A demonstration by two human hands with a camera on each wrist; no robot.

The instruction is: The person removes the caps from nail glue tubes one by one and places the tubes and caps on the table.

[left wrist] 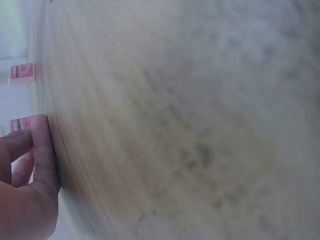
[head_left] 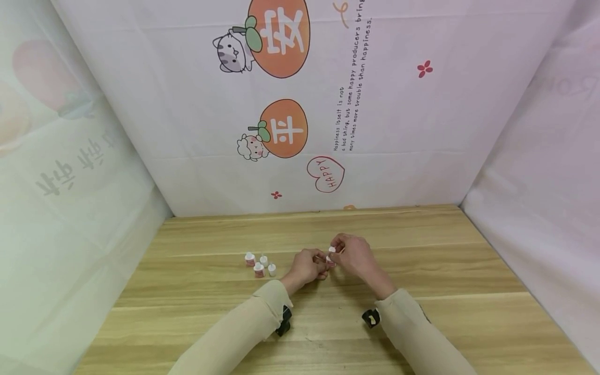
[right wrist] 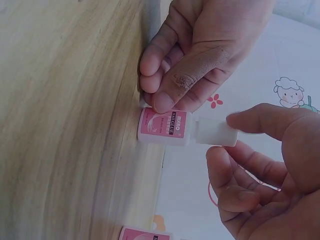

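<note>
A small pink-labelled nail glue bottle stands upright on the table between both hands. My left hand steadies it, thumb and fingers pinching its side near the base. With thumb and fingertips, my right hand pinches the white cap over the bottle's neck. The cap sits in line with the bottle. A second pink-labelled bottle shows partly at the lower edge of the right wrist view. In the left wrist view, the left hand partly covers one bottle.
Left of the hands stand two white-topped bottles and two small white pieces with thin tips. The wood-grain table meets a printed cloth wall at the back, with cloth on both sides.
</note>
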